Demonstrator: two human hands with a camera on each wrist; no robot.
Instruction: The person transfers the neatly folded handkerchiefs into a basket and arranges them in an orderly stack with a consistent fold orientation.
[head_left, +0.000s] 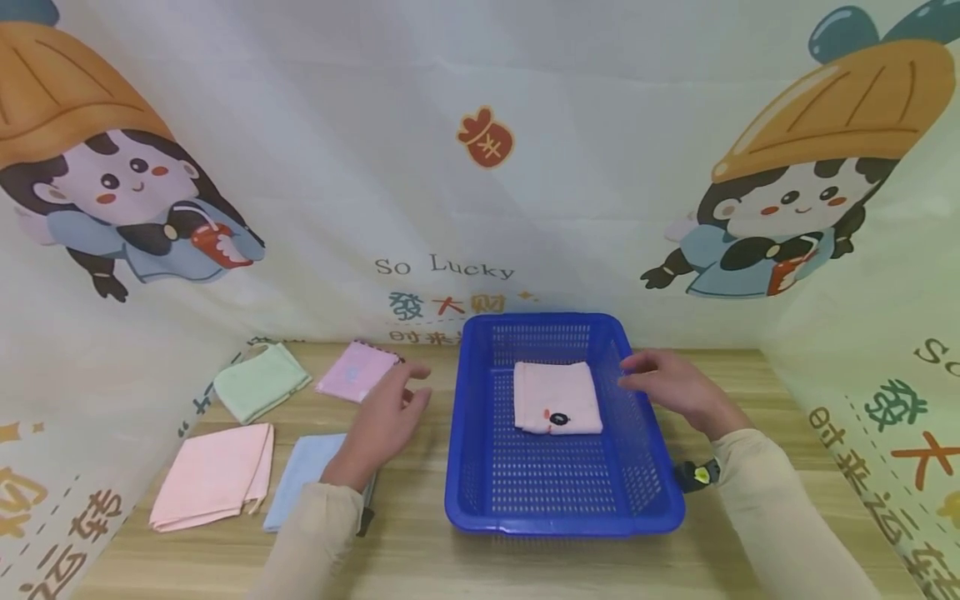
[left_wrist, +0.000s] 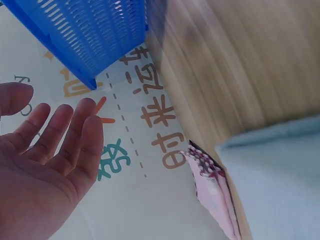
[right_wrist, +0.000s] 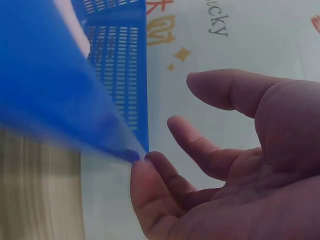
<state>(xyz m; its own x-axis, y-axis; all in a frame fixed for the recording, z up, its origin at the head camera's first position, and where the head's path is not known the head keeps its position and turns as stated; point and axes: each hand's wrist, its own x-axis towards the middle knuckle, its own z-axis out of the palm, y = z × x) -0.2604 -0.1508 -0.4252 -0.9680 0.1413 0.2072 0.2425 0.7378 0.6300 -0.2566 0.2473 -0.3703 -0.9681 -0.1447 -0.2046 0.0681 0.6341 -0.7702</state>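
Observation:
A folded pale pink cloth with a small dark print lies in the blue plastic basket. My left hand hovers left of the basket with loosely bent fingers and holds nothing; its palm shows in the left wrist view. Below and beside it are a folded light blue cloth, partly hidden by the forearm, and a folded lilac cloth. At the basket's right rim is my right hand, fingers spread and loosely bent, nothing gripped. In the right wrist view its lower fingertips overlap the rim's edge.
Further left on the wooden table lie a folded green cloth and a larger folded pink cloth. A printed fabric backdrop rises behind the table and along both sides.

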